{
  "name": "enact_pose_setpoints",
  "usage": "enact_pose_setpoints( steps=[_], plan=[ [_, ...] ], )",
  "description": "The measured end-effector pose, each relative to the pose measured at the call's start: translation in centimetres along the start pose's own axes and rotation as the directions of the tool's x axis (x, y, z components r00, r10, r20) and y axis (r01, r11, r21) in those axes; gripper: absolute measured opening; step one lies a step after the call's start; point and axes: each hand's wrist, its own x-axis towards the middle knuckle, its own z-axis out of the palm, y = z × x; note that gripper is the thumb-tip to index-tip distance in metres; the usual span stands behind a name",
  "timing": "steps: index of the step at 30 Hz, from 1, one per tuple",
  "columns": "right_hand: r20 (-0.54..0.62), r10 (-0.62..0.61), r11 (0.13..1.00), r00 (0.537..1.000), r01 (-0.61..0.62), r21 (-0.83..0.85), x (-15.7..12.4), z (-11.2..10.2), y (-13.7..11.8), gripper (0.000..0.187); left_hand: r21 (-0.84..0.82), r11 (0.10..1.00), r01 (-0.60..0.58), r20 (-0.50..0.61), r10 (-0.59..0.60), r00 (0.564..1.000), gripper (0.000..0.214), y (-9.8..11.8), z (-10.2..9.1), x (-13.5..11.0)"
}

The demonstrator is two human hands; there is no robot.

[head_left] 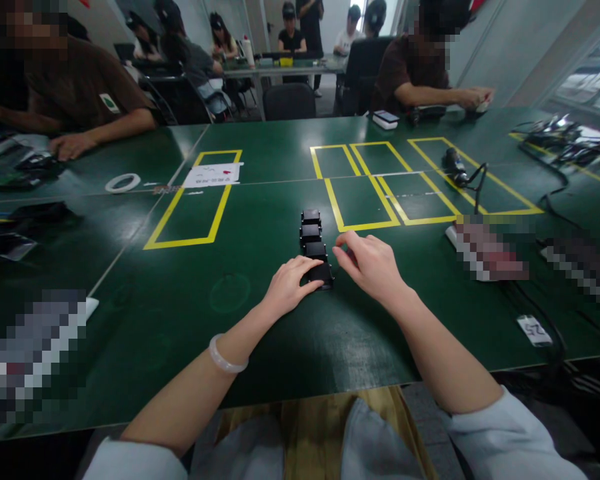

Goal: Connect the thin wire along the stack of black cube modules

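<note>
Several small black box-shaped parts (315, 250) stand in a line on the green table, running away from me. My left hand (291, 283) grips the nearest black part (321, 274), with the fingers over its far side and the thumb along its near side. Just right of the line, my right hand (373, 263) hovers with thumb and fingers curled together in a pinch. Whatever may be between those fingertips is too small or hidden to name. A white bracelet (225, 357) circles my left wrist.
Yellow tape rectangles (215, 237) mark the green table (280, 353). A tape roll (123, 183) and paper sheet (213, 175) lie left. On the right are a black device with a cable (455, 167) and tangled cables (565, 137). Co-workers sit across the table and beyond.
</note>
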Motion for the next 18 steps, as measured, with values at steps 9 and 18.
enact_pose_setpoints(
  steps=[9, 18],
  plan=[
    [-0.004, 0.008, 1.0, 1.0, -0.008, 0.012, -0.09, 0.27, 0.2, 0.024, -0.014, 1.0, 0.005, 0.007, -0.005, 1.0, 0.04, 0.05, -0.11, -0.03],
    [-0.014, 0.018, 1.0, 1.0, -0.018, -0.004, -0.04, 0.35, 0.08, 0.021, -0.023, 1.0, 0.003, 0.0, -0.003, 1.0, 0.039, 0.15, -0.19, 0.04]
  ],
)
